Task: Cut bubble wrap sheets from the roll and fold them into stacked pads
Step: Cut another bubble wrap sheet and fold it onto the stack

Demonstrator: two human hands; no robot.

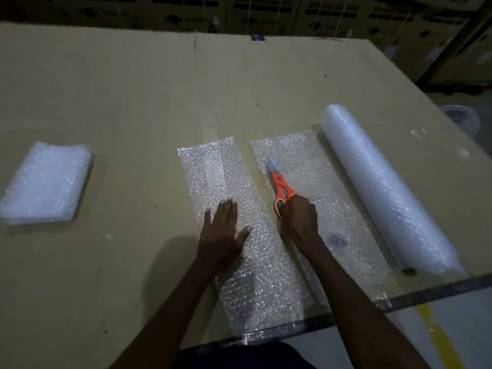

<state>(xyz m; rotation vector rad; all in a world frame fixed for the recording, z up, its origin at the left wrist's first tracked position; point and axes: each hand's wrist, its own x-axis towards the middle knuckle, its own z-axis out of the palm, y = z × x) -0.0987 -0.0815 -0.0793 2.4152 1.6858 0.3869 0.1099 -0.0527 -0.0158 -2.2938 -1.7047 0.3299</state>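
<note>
While the cut strip (pixel 239 222) lay freed on the table (pixel 119 89), apart from the sheet (pixel 319 187) still joined to the roll (pixel 383 182), the step in hand was judged to be the end of a cut and the start of a fold. A clean fold would be helped if the scissors (pixel 279 187) were set well aside first, so that both hands could be used. The strip would best be squared and its ends brought together evenly, with light pressure so that the bubbles were not burst.

The left hand (pixel 223 235) was laid flat on the strip, palm down, its grip spread, with straight fingers and the thumb held out to the right. The right hand (pixel 300 219) was curled round the orange handles, its grip closed on the scissors, whose blades were pointed away over the sheet. Both forearms were stretched forward from the near edge of the table.

A stack (pixel 48 182) of finished pads was seen far to the left, well apart from the strip.
</note>
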